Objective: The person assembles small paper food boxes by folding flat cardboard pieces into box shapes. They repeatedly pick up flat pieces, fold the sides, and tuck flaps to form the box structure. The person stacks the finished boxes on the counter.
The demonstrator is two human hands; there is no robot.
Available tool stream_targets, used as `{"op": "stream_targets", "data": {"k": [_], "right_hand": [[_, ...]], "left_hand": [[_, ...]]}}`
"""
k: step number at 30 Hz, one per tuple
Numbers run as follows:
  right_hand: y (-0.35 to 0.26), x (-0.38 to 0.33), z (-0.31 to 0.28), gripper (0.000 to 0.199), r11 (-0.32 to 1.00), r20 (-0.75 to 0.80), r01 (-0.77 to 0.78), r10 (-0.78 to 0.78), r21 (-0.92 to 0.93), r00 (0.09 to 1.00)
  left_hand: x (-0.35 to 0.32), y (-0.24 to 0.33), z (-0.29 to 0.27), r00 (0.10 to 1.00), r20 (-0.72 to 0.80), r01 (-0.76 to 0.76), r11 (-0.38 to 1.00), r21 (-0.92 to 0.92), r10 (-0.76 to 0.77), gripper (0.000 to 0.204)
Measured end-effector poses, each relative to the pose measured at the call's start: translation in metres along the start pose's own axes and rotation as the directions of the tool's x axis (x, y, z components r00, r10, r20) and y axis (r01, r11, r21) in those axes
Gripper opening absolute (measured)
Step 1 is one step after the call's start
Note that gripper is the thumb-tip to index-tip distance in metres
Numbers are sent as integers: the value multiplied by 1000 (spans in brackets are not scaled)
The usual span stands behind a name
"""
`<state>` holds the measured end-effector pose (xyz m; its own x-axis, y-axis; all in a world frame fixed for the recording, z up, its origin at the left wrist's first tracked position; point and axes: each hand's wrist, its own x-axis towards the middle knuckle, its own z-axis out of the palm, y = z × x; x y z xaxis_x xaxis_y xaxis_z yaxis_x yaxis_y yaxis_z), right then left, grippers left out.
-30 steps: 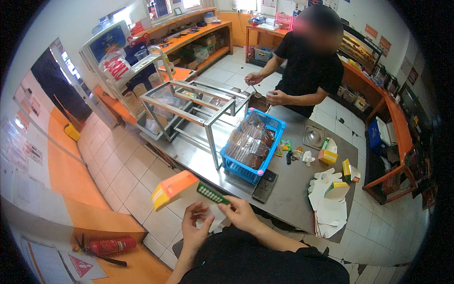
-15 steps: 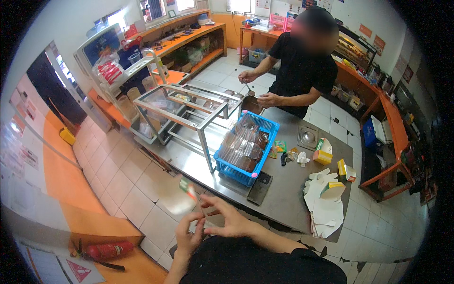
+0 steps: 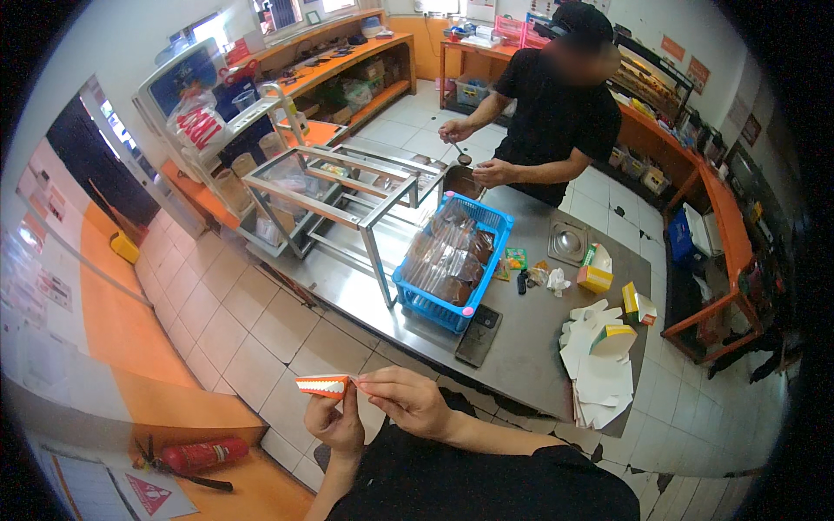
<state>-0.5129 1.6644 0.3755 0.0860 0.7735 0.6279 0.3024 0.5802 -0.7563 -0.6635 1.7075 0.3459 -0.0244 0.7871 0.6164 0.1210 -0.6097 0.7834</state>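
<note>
I hold a small flat orange and white carton piece (image 3: 323, 385) edge-on in front of my chest. My left hand (image 3: 337, 427) pinches it from below, and my right hand (image 3: 407, 403) grips its right end with fingertips. Both hands are off the steel table (image 3: 365, 286), above the tiled floor. A stack of flat white cartons (image 3: 599, 378) lies on the table's right corner, with a folded yellow-topped box (image 3: 612, 339) on it.
A blue basket (image 3: 452, 265) of bagged brown goods sits mid-table beside a dark tablet (image 3: 479, 334). A metal frame rack (image 3: 347, 195) stands at left. A person in black works with a spoon across the table. A red extinguisher (image 3: 201, 455) lies on the floor.
The carton piece has turned from flat-facing to edge-on and dropped lower and left, closer to my body. My hands came nearer together. The view has tilted slightly.
</note>
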Motion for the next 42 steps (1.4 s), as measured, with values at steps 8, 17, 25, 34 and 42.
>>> {"op": "stream_targets", "data": {"k": [8, 17, 25, 34, 42], "right_hand": [[-3, 2, -13, 21, 967, 24, -124, 122, 223, 992], [-2, -2, -16, 21, 929, 77, -198, 183, 312, 980], [-1, -4, -15, 21, 930, 53, -161, 152, 331, 987], [8, -6, -23, 40, 926, 13, -299, 304, 229, 952], [14, -23, -48, 26, 938, 152, -328, 309, 116, 939]], "left_hand": [[-4, 5, -4, 991, 130, 17, 998, -60, -9, 14], [-10, 1, -7, 942, 216, 308, 914, -263, -255, 19], [-14, -6, 0, 938, 210, 335, 881, -336, -276, 20], [-9, -3, -13, 735, 628, 465, 864, -193, -256, 26], [-7, -15, -16, 904, 344, 322, 933, -158, -254, 29]]}}
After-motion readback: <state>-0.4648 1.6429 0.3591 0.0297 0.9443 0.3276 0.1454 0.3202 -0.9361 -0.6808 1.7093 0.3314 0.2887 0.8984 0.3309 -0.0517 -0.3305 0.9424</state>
